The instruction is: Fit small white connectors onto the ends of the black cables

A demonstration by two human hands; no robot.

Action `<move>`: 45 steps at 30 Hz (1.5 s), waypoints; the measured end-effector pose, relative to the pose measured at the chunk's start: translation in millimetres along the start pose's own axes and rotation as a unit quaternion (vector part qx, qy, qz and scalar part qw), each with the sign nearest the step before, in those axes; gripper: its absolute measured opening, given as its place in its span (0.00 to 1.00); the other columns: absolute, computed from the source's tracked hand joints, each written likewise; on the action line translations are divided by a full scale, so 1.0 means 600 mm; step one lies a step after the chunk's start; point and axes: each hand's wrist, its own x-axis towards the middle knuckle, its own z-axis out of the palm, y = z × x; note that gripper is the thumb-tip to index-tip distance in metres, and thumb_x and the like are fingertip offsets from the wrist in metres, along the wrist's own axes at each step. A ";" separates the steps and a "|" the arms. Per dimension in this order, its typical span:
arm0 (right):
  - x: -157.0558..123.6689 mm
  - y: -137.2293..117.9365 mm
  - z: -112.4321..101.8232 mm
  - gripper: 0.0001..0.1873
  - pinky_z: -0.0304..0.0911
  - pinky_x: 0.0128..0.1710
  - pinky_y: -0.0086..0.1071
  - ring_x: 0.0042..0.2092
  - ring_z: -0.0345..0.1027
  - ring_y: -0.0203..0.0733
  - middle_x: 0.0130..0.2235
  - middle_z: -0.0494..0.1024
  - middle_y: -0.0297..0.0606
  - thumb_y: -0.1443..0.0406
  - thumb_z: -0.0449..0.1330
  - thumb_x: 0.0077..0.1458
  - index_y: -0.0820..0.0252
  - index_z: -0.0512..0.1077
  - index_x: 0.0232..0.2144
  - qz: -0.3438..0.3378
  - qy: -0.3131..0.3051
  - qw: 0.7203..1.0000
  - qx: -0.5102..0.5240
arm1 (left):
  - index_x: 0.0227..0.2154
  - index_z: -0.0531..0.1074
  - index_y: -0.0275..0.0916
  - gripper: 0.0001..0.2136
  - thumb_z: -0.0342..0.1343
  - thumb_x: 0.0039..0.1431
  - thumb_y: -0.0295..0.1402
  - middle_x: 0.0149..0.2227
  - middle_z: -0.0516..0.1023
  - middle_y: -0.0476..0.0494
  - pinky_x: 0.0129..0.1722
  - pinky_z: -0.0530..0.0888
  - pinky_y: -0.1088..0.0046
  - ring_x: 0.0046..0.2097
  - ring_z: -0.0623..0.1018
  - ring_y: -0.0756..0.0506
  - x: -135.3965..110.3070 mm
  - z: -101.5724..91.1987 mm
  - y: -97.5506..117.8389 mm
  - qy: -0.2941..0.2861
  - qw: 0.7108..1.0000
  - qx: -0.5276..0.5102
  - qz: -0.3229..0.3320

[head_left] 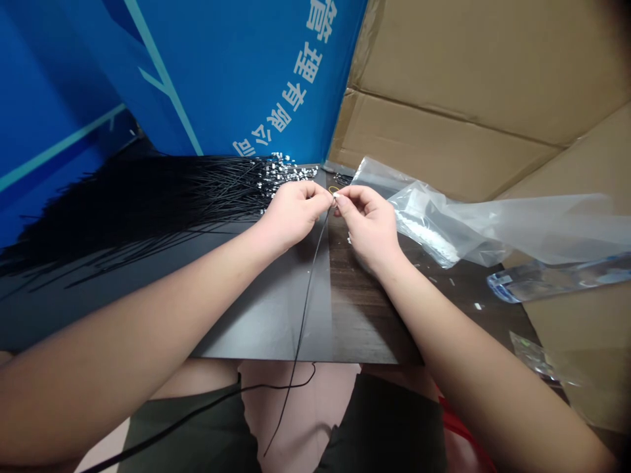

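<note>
In front of me, my left hand (292, 211) and my right hand (373, 222) meet fingertip to fingertip above the table. The left fingers pinch a thin black cable (306, 295) near its upper end; the rest of it hangs down past the table's front edge. Between my right thumb and index finger is a small white connector (335, 196), mostly covered by the fingertips. Whether the cable's end sits inside it cannot be seen. A small yellow loop (333, 189) shows just behind the fingertips.
A large bundle of black cables (148, 190) with white ends lies at the left. Right of my hands is a clear plastic bag (428, 230) of small white pieces. Flat plastic packaging (557, 279) and a cardboard wall (468, 59) are farther right. A blue panel (221, 72) stands behind.
</note>
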 end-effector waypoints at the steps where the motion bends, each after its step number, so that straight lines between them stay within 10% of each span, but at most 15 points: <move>1: 0.000 0.000 0.000 0.03 0.72 0.41 0.37 0.36 0.75 0.39 0.35 0.82 0.33 0.62 0.67 0.62 0.55 0.79 0.37 -0.004 -0.001 1.000 -0.002 | 0.22 0.75 0.38 0.07 0.61 0.53 0.32 0.25 0.74 0.49 0.34 0.66 0.70 0.30 0.68 0.49 0.000 0.000 0.001 -0.001 1.000 -0.002 0.000; 45: 0.003 -0.002 -0.002 0.04 0.72 0.44 0.39 0.38 0.76 0.40 0.35 0.82 0.34 0.61 0.66 0.63 0.55 0.77 0.37 -0.003 0.003 1.000 -0.013 | 0.23 0.76 0.38 0.06 0.61 0.53 0.33 0.25 0.73 0.50 0.32 0.65 0.70 0.27 0.68 0.51 0.001 0.001 -0.004 -0.032 0.999 -0.022 -0.031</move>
